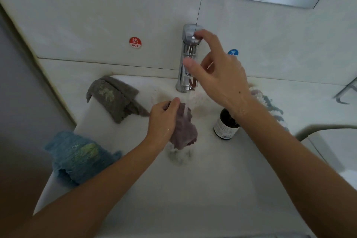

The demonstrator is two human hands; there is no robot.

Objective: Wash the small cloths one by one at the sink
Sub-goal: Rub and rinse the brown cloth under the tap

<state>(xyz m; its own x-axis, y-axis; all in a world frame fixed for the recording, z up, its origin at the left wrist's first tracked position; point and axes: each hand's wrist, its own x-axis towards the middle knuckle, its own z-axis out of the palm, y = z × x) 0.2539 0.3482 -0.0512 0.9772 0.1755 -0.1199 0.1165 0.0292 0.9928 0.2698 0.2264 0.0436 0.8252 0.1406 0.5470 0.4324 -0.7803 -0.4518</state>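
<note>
Left hand (164, 120): gripped a bunched mauve cloth (184, 131) over the middle of the sink (202, 189), thumb on top of the fabric.
Mauve cloth: hung from the left hand directly under the water stream (188, 100), its lower end close above the basin.
Right hand (218, 75): released and holding nothing, fingers spread; one fingertip lay at the top of the chrome tap (188, 56).
Water: ran from the tap spout onto the mauve cloth and splashed in the basin below it.
Grey cloth (114, 96): lay draped over the far left rim of the sink, a pale stain on its surface.
Blue cloth (77, 158): lay draped over the near left rim, a yellow-green stain on it.
Pale striped cloth (268, 102): lay on the right rim, partly hidden by the right forearm.
Brown bottle (226, 123): stood just right of the mauve cloth; its white label print was too small to read.
Red sticker (135, 42): on the wall left of the tap, marked "热" and "HOT".
Blue sticker (233, 52): on the wall right of the tap, partly covered by the right hand; its character was not fully legible.
</note>
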